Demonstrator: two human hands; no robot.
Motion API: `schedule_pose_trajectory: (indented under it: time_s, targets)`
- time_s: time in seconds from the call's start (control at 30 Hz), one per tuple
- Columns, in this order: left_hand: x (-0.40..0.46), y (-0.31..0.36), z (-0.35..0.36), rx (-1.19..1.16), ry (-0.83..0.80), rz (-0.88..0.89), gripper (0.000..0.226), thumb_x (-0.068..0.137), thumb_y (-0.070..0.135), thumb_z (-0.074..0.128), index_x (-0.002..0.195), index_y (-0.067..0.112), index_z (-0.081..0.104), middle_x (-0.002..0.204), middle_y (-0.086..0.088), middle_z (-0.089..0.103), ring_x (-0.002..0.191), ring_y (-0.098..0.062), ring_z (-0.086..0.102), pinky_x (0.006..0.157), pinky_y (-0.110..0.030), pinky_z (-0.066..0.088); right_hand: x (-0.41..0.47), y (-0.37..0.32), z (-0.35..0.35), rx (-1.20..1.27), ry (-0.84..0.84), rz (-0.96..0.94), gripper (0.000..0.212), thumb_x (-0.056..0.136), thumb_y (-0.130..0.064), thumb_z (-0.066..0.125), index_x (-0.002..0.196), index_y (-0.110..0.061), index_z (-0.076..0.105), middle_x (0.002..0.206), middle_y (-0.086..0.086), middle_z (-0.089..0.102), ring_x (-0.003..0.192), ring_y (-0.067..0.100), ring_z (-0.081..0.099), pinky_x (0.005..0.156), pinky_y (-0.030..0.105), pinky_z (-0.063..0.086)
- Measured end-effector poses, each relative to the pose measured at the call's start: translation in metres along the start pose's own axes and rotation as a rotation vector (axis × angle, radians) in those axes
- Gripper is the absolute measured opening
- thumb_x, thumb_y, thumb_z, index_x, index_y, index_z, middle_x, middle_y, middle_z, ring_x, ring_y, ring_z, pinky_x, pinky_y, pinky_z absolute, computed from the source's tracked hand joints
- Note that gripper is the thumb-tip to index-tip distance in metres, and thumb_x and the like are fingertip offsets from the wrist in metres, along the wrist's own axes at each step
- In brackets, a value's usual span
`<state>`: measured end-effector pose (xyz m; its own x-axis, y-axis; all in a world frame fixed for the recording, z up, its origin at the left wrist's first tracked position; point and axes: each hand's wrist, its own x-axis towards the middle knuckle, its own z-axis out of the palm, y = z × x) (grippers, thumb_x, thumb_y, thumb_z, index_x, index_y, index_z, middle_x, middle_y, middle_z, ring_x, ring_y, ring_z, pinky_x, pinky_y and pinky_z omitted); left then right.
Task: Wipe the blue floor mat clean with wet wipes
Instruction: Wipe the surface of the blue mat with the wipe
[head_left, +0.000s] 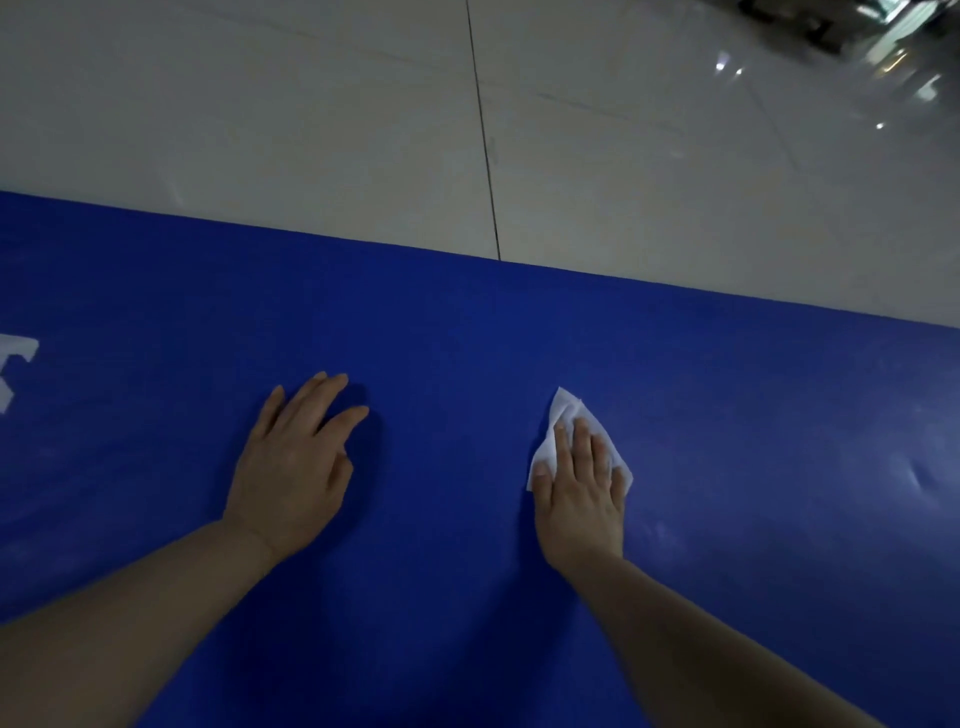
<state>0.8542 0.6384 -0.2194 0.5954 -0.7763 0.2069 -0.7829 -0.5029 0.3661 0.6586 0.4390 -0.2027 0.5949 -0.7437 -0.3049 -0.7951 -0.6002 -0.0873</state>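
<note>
The blue floor mat (467, 332) fills the lower two thirds of the view. My right hand (582, 493) lies flat on a white wet wipe (569, 415), pressing it onto the mat with straight fingers; the wipe sticks out beyond the fingertips and at both sides. My left hand (296, 462) rests palm down on the bare mat to the left, fingers spread and straight, holding nothing. Pale smears and a small dent (919, 478) mark the mat at the right.
Beyond the mat's far edge lies glossy light floor tile (311, 119) with a dark grout line (485, 140). White printed lettering (13, 369) shows at the mat's left edge. Blurred dark objects (852, 31) sit at the top right corner.
</note>
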Motion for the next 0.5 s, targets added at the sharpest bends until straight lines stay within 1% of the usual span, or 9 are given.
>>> schedule_pose_trajectory:
  time_s: [0.03,0.1,0.17,0.27,0.33,0.37,0.4,0.47,0.5]
  targets:
    - [-0.017,0.004,-0.001,-0.001,-0.003,0.044,0.035,0.085,0.004,0.051,0.118,0.005,0.064,0.141,-0.015,0.046,0.133,-0.031,0.04,0.112,-0.055,0.025,0.0,0.0,-0.001,-0.004,-0.01,0.003,0.06,0.084,-0.055,-0.016,0.138,-0.029,-0.027,0.152,-0.008,-0.028,0.141,0.011,-0.025,0.117,0.04,-0.011]
    - [-0.05,0.006,-0.004,0.022,-0.066,0.126,0.044,0.087,0.017,0.036,0.119,0.008,0.064,0.144,-0.015,0.044,0.135,-0.029,0.037,0.114,-0.051,0.02,0.001,0.001,-0.002,-0.026,-0.036,0.016,0.055,0.097,-0.048,0.0,0.141,-0.027,-0.025,0.156,-0.005,-0.024,0.144,0.015,-0.021,0.118,0.042,-0.009]
    - [-0.07,0.001,-0.006,0.049,-0.148,0.152,0.048,0.087,0.021,0.032,0.123,0.01,0.062,0.145,-0.014,0.042,0.135,-0.027,0.036,0.115,-0.047,0.016,0.0,-0.004,-0.003,-0.024,-0.038,0.04,0.056,0.101,-0.042,0.007,0.145,-0.026,-0.022,0.158,-0.003,-0.022,0.145,0.017,-0.02,0.118,0.044,-0.009]
    - [-0.071,-0.003,-0.007,0.035,-0.194,0.116,0.049,0.087,0.023,0.032,0.126,0.01,0.059,0.145,-0.014,0.042,0.134,-0.025,0.036,0.114,-0.044,0.016,-0.006,-0.029,-0.001,-0.009,-0.046,0.05,0.056,0.102,-0.041,0.008,0.144,-0.025,-0.026,0.158,0.0,-0.022,0.145,0.02,-0.02,0.117,0.047,-0.01]
    - [-0.069,-0.002,-0.006,0.029,-0.175,0.107,0.048,0.087,0.023,0.032,0.128,0.01,0.054,0.144,-0.013,0.043,0.133,-0.025,0.037,0.112,-0.044,0.019,-0.017,-0.064,0.011,-0.042,-0.039,-0.069,0.056,0.098,-0.042,-0.002,0.145,-0.024,-0.024,0.159,0.002,-0.018,0.146,0.023,-0.015,0.115,0.048,-0.01]
    - [-0.07,-0.002,-0.007,0.025,-0.171,0.102,0.048,0.087,0.023,0.032,0.129,0.01,0.051,0.144,-0.013,0.044,0.133,-0.025,0.037,0.111,-0.044,0.02,-0.026,-0.084,0.016,-0.071,-0.016,-0.164,0.059,0.093,-0.043,-0.005,0.147,-0.023,-0.019,0.16,0.003,-0.009,0.147,0.025,-0.006,0.115,0.049,-0.006]
    - [-0.07,-0.002,-0.007,0.024,-0.173,0.095,0.048,0.087,0.023,0.032,0.131,0.01,0.047,0.143,-0.013,0.045,0.133,-0.024,0.037,0.111,-0.043,0.02,-0.035,-0.103,0.021,-0.098,0.008,-0.257,0.064,0.092,-0.043,0.0,0.151,-0.02,-0.007,0.161,0.005,0.005,0.147,0.026,0.008,0.114,0.051,0.003]
    - [-0.069,-0.002,-0.009,0.023,-0.172,0.077,0.046,0.092,0.024,0.028,0.134,0.01,0.043,0.142,-0.013,0.047,0.132,-0.022,0.037,0.112,-0.04,0.019,-0.052,-0.133,0.033,-0.065,0.016,-0.413,0.061,0.093,-0.041,0.019,0.148,-0.017,0.029,0.153,0.005,0.033,0.14,0.026,0.033,0.109,0.052,0.025]
    - [-0.068,-0.001,-0.009,0.018,-0.169,0.067,0.046,0.097,0.025,0.024,0.135,0.009,0.042,0.141,-0.013,0.048,0.132,-0.022,0.037,0.113,-0.038,0.018,-0.058,-0.142,0.035,-0.068,-0.006,-0.474,0.058,0.093,-0.041,0.024,0.144,-0.016,0.039,0.15,0.005,0.039,0.138,0.025,0.036,0.108,0.051,0.03]
